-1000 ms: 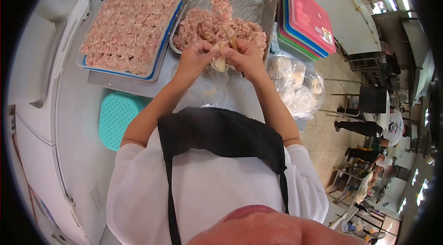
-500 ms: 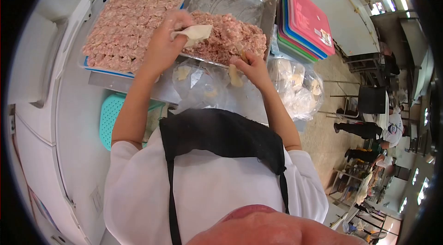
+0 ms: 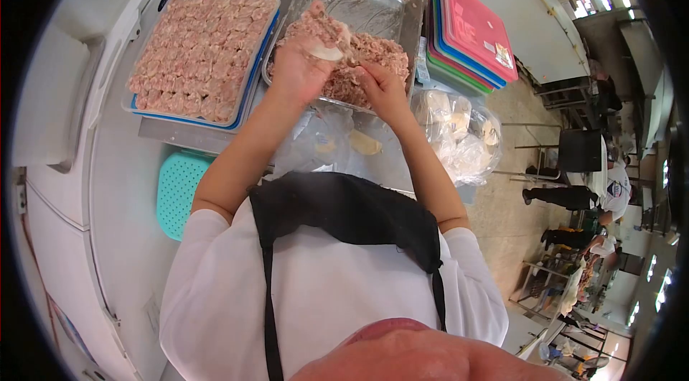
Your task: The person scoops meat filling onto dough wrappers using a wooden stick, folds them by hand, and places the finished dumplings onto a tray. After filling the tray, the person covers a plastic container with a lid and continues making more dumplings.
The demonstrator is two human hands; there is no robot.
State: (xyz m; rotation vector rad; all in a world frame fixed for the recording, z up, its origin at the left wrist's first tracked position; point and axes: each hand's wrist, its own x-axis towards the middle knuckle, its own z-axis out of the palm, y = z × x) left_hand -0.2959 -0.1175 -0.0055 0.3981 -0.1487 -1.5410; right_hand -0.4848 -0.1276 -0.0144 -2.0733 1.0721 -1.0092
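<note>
My left hand [image 3: 300,72] is cupped over the near left part of the metal tray [image 3: 410,2], closed round a pale dumpling wrapper [image 3: 326,53]. A lump of pinkish minced meat [image 3: 316,25] lies at the wrapper and rises past my fingers. Beside it, my right hand [image 3: 385,91] pinches a slim spatula-like tool, mostly hidden, its end against the meat by the wrapper. More minced meat [image 3: 384,54] fills the near half of the tray. A plastic container [image 3: 240,120] at the left holds rows of filled dumplings [image 3: 201,50].
Stacked coloured lids [image 3: 477,33] stand right of the tray. Bagged round wrappers [image 3: 459,137] lie below them. Near the apron are a clear plastic bag [image 3: 308,140] and a loose wrapper piece [image 3: 364,142]. A turquoise basket [image 3: 179,194] sits lower left. People [image 3: 613,191] work far right.
My left hand has moved right with the wrapper, and a lump of meat is now at it. My right hand has lifted the tool from the tray's meat to the wrapper.
</note>
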